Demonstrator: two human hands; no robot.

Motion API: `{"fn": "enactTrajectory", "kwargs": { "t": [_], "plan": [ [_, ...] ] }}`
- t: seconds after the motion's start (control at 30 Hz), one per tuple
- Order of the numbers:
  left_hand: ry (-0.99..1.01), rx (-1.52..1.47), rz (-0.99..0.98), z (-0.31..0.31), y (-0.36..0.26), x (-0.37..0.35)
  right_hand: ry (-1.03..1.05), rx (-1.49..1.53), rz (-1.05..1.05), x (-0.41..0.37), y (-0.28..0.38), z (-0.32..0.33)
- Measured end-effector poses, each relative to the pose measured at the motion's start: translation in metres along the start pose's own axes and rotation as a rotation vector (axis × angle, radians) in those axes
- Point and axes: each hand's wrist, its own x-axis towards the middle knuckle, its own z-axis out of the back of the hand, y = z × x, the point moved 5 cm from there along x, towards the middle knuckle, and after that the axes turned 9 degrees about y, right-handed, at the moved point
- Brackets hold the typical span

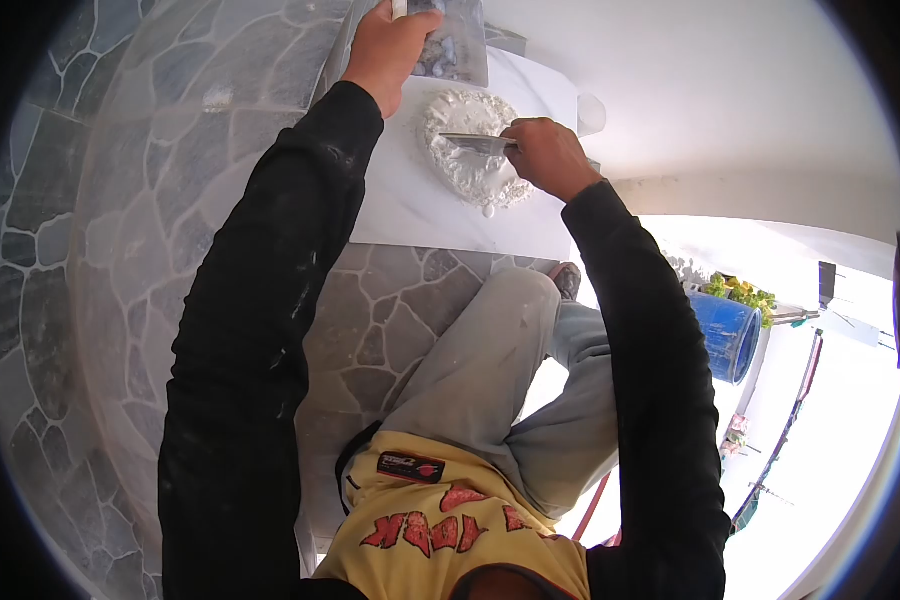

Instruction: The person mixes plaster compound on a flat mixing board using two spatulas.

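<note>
White plaster-like paste (480, 180) lies in a rough, crumbly-edged mound on a white marble-patterned slab (400, 215). My right hand (550, 155) is closed round a putty knife (475, 143), whose metal blade points left across the paste. At the top, my left hand (390, 50) is closed on a white handle-like piece (400, 8), partly cut off by the frame edge. Beside that hand stands a grey, see-through container (460, 45) with bluish-grey smears inside, at the slab's far end.
Grey irregular stone paving (370, 320) surrounds the slab on the left and front. A white wall (710, 90) rises close on the right. Further right are a blue barrel (725, 335) and leafy plants (745, 292). My bent leg (480, 340) is just before the slab.
</note>
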Motion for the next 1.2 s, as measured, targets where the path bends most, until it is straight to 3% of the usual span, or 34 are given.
{"fn": "enactTrajectory", "kwargs": {
  "t": [0.1, 0.23, 0.3, 0.4, 0.5, 0.57, 0.7, 0.87, 1.1, 1.2],
  "plan": [
    [0.028, 0.002, 0.029, 0.008, 0.005, 0.002, 0.006, 0.068, -0.054, -0.007, 0.003, 0.018],
    [0.034, 0.050, 0.102, 0.016, 0.010, 0.003, -0.063, 0.091, 0.165, -0.011, 0.029, 0.009],
    [0.045, 0.016, 0.115, 0.013, 0.010, 0.002, 0.006, 0.032, -0.012, -0.007, 0.000, -0.009],
    [0.043, -0.022, 0.114, 0.013, 0.007, -0.001, -0.014, -0.056, -0.017, -0.008, -0.008, 0.005],
    [0.058, -0.005, 0.106, 0.015, 0.008, 0.001, -0.052, 0.081, 0.029, -0.015, 0.009, 0.015],
    [0.068, 0.012, 0.102, 0.014, 0.009, 0.003, -0.072, 0.031, 0.207, -0.017, 0.022, -0.001],
    [0.014, 0.031, 0.101, 0.016, 0.008, 0.000, -0.045, -0.066, 0.051, -0.012, -0.007, -0.004],
    [0.061, 0.003, 0.113, 0.017, 0.012, 0.005, -0.099, 0.033, 0.209, -0.020, 0.018, 0.012],
    [0.031, 0.022, 0.109, 0.019, 0.010, 0.004, -0.008, -0.181, 0.094, -0.015, -0.005, 0.002],
    [0.046, 0.015, 0.105, 0.018, 0.010, 0.002, -0.070, 0.037, 0.153, -0.024, 0.012, 0.021]
  ]
}}
